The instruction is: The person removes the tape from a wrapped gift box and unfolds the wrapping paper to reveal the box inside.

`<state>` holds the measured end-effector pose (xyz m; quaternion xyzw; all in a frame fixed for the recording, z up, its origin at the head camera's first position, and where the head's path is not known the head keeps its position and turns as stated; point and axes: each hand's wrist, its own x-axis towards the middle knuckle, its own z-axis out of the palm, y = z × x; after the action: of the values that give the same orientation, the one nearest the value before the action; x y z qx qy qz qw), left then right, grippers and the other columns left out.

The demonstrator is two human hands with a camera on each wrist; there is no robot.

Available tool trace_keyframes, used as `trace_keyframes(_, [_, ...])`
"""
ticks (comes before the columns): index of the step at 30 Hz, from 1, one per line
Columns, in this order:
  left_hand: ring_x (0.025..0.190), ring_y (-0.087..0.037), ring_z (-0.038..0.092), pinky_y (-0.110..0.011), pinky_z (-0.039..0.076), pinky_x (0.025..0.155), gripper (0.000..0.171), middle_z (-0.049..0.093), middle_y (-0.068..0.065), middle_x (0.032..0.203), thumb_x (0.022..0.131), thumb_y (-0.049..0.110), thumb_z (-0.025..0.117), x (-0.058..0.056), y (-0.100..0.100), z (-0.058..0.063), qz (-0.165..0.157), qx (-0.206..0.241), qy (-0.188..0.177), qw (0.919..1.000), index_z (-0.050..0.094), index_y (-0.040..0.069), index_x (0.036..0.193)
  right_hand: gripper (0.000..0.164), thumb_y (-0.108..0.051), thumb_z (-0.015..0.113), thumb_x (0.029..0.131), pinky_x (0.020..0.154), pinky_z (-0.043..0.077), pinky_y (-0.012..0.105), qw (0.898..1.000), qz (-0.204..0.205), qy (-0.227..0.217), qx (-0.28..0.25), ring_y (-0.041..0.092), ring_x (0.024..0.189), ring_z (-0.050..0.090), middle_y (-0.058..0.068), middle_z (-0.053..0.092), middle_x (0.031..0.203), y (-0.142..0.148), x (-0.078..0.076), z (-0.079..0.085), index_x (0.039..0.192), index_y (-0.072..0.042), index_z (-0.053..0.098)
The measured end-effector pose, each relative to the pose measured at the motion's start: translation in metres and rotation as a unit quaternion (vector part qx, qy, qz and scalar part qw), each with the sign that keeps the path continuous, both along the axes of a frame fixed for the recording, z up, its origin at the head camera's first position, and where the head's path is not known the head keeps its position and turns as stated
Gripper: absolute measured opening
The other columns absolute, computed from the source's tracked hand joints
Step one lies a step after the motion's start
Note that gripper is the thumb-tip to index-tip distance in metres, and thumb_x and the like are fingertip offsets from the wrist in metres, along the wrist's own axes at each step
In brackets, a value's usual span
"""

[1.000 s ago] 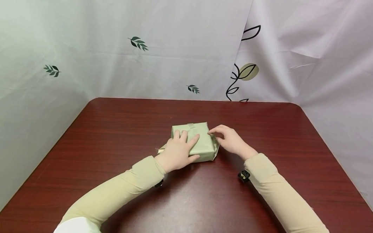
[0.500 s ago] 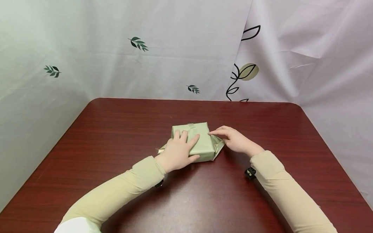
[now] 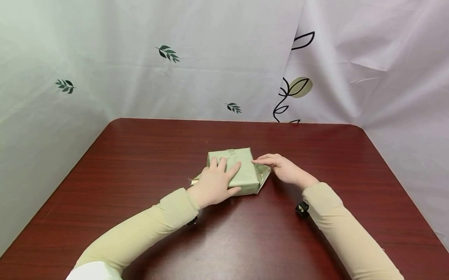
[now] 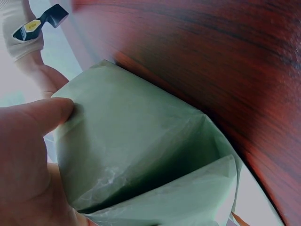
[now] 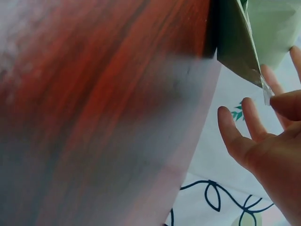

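Note:
A box-shaped package wrapped in pale green paper (image 3: 247, 175) lies on the table. My left hand (image 3: 212, 186) rests on its top with fingers spread. At its right end a triangular paper flap (image 3: 265, 174) sticks out, and my right hand (image 3: 287, 169) pinches the tip between thumb and finger. In the right wrist view a bit of clear tape (image 5: 267, 94) shows at the flap's tip, next to the thumb. The left wrist view shows the package's other end, where folded paper (image 4: 188, 193) stands loose with a gap behind it.
The dark red wooden table (image 3: 152, 144) has rounded far corners. White curtains with leaf prints (image 3: 214, 50) hang behind it and at both sides. A small black camera (image 3: 302, 209) sits on the right wrist.
My right hand has moved a little to the right, and the flap at the right end has swung outward with it. The left hand and the package have stayed in place.

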<state>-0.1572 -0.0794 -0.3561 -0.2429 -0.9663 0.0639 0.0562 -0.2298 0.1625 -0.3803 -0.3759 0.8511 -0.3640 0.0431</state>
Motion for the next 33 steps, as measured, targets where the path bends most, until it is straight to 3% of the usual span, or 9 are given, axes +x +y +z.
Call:
trace_keyframes(9, [0.105,-0.036,0.043,-0.039,0.052,0.064,0.069,0.046,-0.020,0.123,0.087,0.058,0.054,0.001,-0.001,0.001,-0.003,0.003,0.000,1.0000,0.041,0.022,0.144,0.068,0.023,0.027,0.071,0.098,0.040,0.044,0.998,-0.015,-0.062,0.018,0.036,0.120,0.050,0.019,0.058,0.125,0.012,-0.003,-0.004,0.125,-0.001,0.060])
trace_keyframes(15, [0.105,-0.036,0.042,-0.039,0.051,0.063,0.069,0.046,-0.020,0.123,0.087,0.058,0.054,0.001,-0.001,0.001,-0.001,0.003,0.002,1.0000,0.041,0.022,0.144,0.050,0.011,0.040,0.080,0.094,0.038,0.040,0.993,-0.071,-0.096,0.027,0.029,0.118,0.050,0.015,0.060,0.126,0.019,-0.005,0.000,0.122,-0.004,0.063])
trace_keyframes(21, [0.106,-0.035,0.042,-0.039,0.051,0.064,0.069,0.045,-0.019,0.124,0.087,0.059,0.054,0.002,-0.001,0.001,0.001,0.000,-0.003,1.0000,0.040,0.023,0.144,0.036,0.004,0.045,0.088,0.097,0.039,0.047,0.989,-0.123,-0.081,0.032,0.031,0.119,0.050,0.017,0.060,0.124,0.018,-0.006,0.007,0.117,-0.003,0.064])
trace_keyframes(26, [0.105,-0.034,0.042,-0.037,0.050,0.063,0.071,0.045,-0.018,0.122,0.087,0.060,0.053,0.000,-0.005,0.001,-0.003,-0.003,-0.014,0.9999,0.037,0.024,0.146,0.030,0.000,0.049,0.090,0.095,0.041,0.045,0.989,-0.121,-0.080,0.009,0.029,0.115,0.052,0.016,0.062,0.121,0.005,-0.002,0.018,0.116,-0.003,0.064])
trace_keyframes(29, [0.103,-0.034,0.042,-0.037,0.050,0.064,0.070,0.046,-0.018,0.118,0.089,0.059,0.052,-0.002,-0.010,0.001,-0.019,0.018,-0.021,0.9994,0.037,0.022,0.146,0.026,-0.008,0.054,0.091,0.087,0.045,0.040,0.990,-0.117,-0.077,0.004,0.026,0.103,0.056,0.012,0.063,0.117,-0.006,0.001,0.024,0.115,-0.005,0.065])
trace_keyframes(33, [0.107,-0.036,0.042,-0.042,0.052,0.069,0.064,0.047,-0.020,0.118,0.092,0.053,0.050,-0.006,-0.019,0.003,-0.046,0.072,-0.037,0.9957,0.042,0.015,0.143,0.026,-0.014,0.060,0.091,0.089,0.045,0.040,0.992,-0.114,-0.053,0.016,0.025,0.105,0.055,0.011,0.062,0.119,-0.020,0.004,0.027,0.115,-0.007,0.065])
